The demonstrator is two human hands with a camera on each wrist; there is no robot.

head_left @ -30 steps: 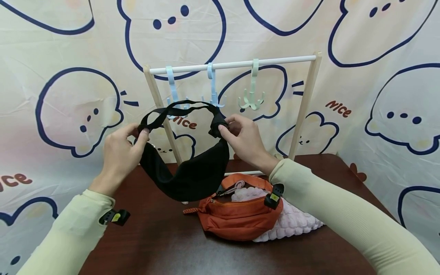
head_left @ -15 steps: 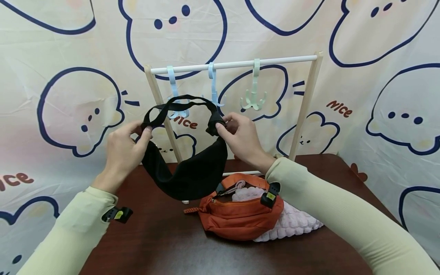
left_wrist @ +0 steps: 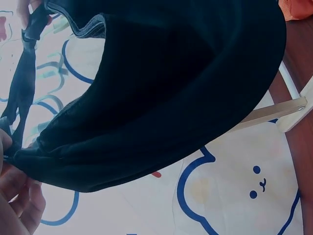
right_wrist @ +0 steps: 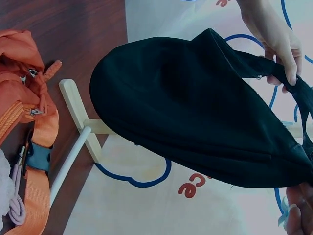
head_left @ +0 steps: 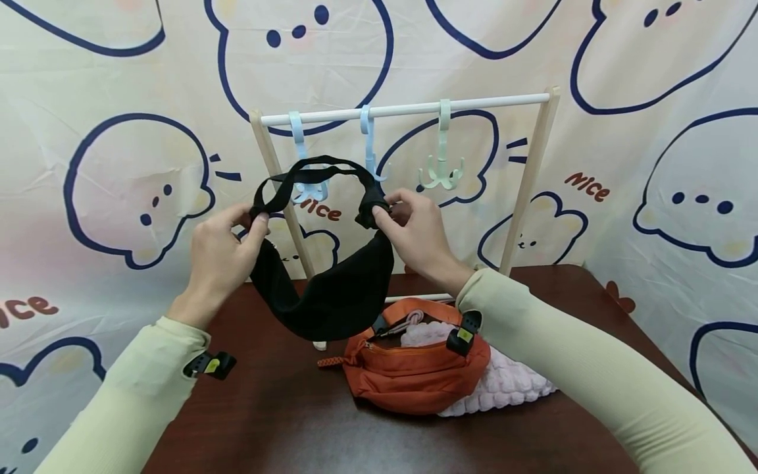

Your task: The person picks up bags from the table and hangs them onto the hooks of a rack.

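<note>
A black zippered sling bag (head_left: pixel 331 296) hangs in the air before the rack, its body sagging below and its strap (head_left: pixel 320 168) arching above. My left hand (head_left: pixel 224 253) pinches the bag's left end, where strap meets body. At the other end my right hand (head_left: pixel 417 230) grips the bunched strap between thumb and fingers. Part of the zipper (left_wrist: pixel 93 28) shows in the left wrist view. Behind the strap are a left blue hook (head_left: pixel 298 135) and a middle blue hook (head_left: pixel 368 141), both partly covered. A green hook (head_left: pixel 442 155) hangs farther right.
The hooks hang from the white bar (head_left: pixel 491 103) of a wooden-sided rack (head_left: pixel 530 178). On the brown table (head_left: pixel 284 421) lies an orange waist bag (head_left: pixel 414 378) in front of a pale pink, bubbly-textured bag (head_left: pixel 515 378). A patterned cloth backdrop (head_left: pixel 645 85) stands behind.
Both hands have raised the black sling bag slightly. My left hand has shifted a little to the right, and the strap now arches higher in front of the blue hooks.
</note>
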